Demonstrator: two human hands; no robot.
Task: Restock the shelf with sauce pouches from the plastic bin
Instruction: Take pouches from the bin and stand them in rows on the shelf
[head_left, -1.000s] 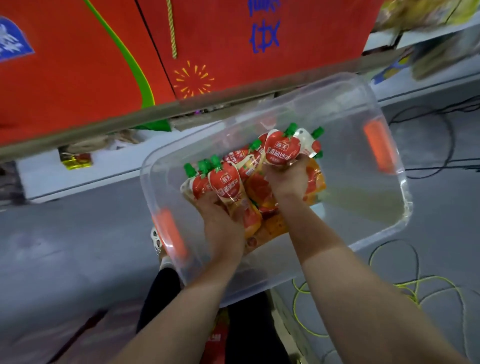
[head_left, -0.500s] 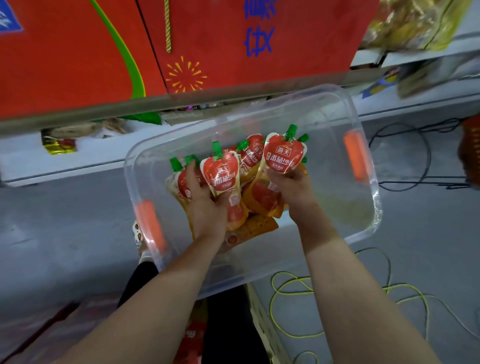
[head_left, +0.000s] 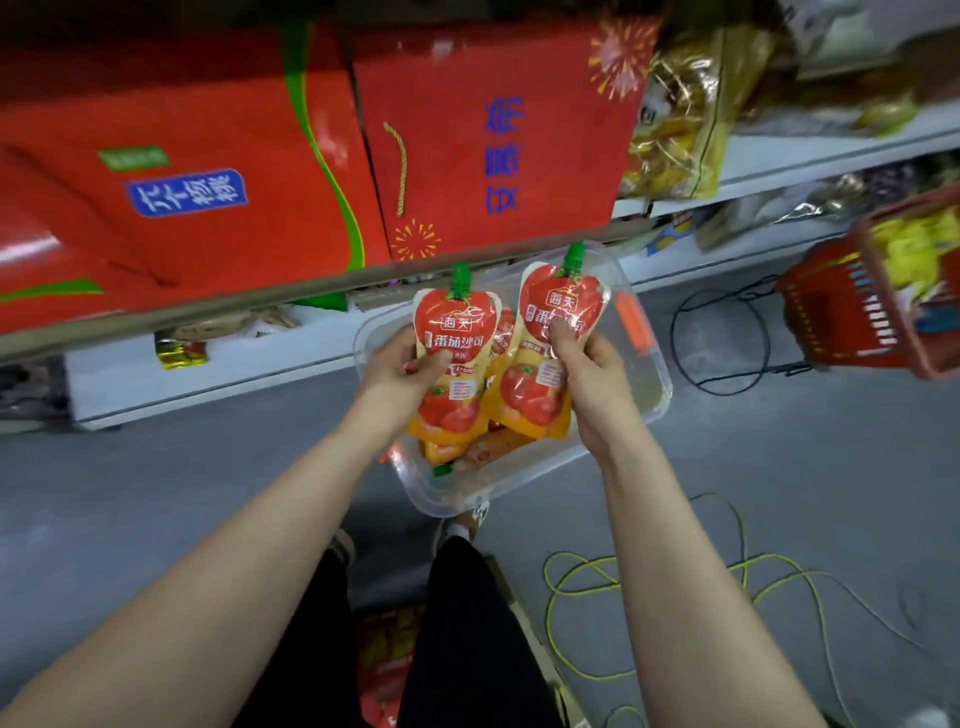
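My left hand (head_left: 397, 371) grips a bunch of red and yellow tomato sauce pouches (head_left: 454, 332) with green caps, held upright above the clear plastic bin (head_left: 649, 400). My right hand (head_left: 589, 374) grips another bunch of the same pouches (head_left: 563, 306), its thumb on the front one. The bin lies on the grey floor below both hands, with one or two pouches (head_left: 483, 452) lying flat inside it. A shelf edge (head_left: 208, 312) runs just beyond the pouches.
Large red gift boxes (head_left: 493, 145) fill the shelf above the edge. Yellow snack bags (head_left: 675, 114) sit on a white shelf at right. A red shopping basket (head_left: 872, 306) stands at far right. Yellow-green cable (head_left: 587, 587) loops on the floor near my legs.
Both hands have lifted their bunches of pouches up out of the bin toward the shelf. The view has tilted upward, showing more of the red boxes and the basket.
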